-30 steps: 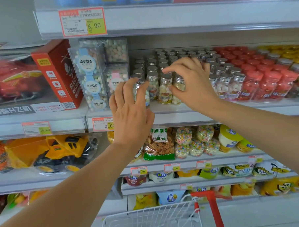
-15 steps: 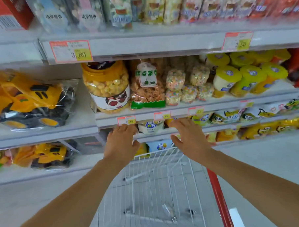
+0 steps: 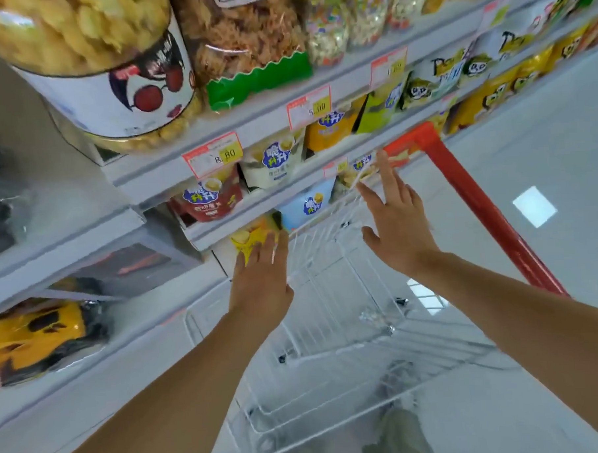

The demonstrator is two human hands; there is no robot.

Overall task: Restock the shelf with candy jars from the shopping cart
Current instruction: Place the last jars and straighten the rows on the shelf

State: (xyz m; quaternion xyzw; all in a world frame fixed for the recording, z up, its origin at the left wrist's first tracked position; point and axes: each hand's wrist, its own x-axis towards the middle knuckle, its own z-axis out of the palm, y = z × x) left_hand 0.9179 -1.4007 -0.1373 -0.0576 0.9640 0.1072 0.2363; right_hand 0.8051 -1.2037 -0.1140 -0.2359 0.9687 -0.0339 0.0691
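My left hand (image 3: 259, 283) hangs over the left side of the white wire shopping cart (image 3: 346, 330), fingers straight and close together, holding nothing. My right hand (image 3: 398, 227) hovers farther off and to the right, fingers spread wide, also holding nothing, near the cart's red handle (image 3: 478, 201). The cart stands just beside the shelves (image 3: 158, 177), where snack bags (image 3: 274, 159) sit behind price tags (image 3: 214, 154). Small blurred shapes (image 3: 373, 315) lie low in the cart; I cannot tell whether they are candy jars.
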